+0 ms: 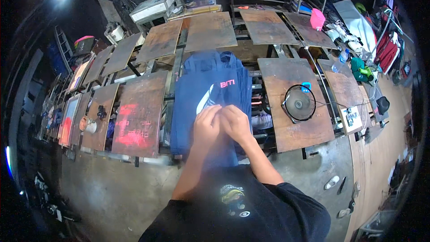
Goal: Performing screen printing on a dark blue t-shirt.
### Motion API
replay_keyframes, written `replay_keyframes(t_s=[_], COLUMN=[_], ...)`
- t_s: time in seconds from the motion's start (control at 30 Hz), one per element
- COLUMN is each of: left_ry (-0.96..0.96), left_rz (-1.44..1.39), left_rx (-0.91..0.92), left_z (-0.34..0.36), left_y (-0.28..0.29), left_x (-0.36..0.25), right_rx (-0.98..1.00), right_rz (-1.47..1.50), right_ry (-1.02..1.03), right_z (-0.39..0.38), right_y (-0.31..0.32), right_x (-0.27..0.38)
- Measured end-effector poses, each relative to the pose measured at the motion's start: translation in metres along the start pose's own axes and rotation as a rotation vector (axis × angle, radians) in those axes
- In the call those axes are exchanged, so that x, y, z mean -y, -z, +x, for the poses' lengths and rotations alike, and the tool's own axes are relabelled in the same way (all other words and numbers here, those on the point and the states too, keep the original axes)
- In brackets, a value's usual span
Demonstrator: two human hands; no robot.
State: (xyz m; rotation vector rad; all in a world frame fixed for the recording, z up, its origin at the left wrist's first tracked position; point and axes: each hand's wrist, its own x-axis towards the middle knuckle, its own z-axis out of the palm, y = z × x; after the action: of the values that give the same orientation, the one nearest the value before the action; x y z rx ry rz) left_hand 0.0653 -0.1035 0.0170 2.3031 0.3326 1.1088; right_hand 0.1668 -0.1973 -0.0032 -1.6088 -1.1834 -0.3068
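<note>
A stack of navy cloth tote bags lies in front of me, with loop handles toward the far end. The top bag carries a white curved print and short pink lettering. Over the lower part of that print, my left hand and my right hand meet, fingertips bent inward and together. Both are closed. Whatever the fingers may pinch is hidden behind them and hazy in the picture.
Flat brown boards on a metal frame stretch to both sides and behind. Right of the bags, a round black fan rests on a board. Further right are a plastic bottle and a pink bucket. Red paint marks a board on the left.
</note>
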Motion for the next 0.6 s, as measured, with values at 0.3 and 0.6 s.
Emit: replay_keyframes(t_s=[0.3,0.6], left_ry=[0.012,0.291], left_rz=[0.001,-0.216], left_rx=[0.095,0.194], left_z=[0.003,-0.002], left_y=[-0.006,0.001], left_x=[0.01,0.013], right_rx=[0.073,0.185], right_rz=[0.086,0.521], right_ry=[-0.084,-0.279], right_z=[0.0,-0.004], right_y=[0.006,0.005], right_x=[-0.013,-0.019])
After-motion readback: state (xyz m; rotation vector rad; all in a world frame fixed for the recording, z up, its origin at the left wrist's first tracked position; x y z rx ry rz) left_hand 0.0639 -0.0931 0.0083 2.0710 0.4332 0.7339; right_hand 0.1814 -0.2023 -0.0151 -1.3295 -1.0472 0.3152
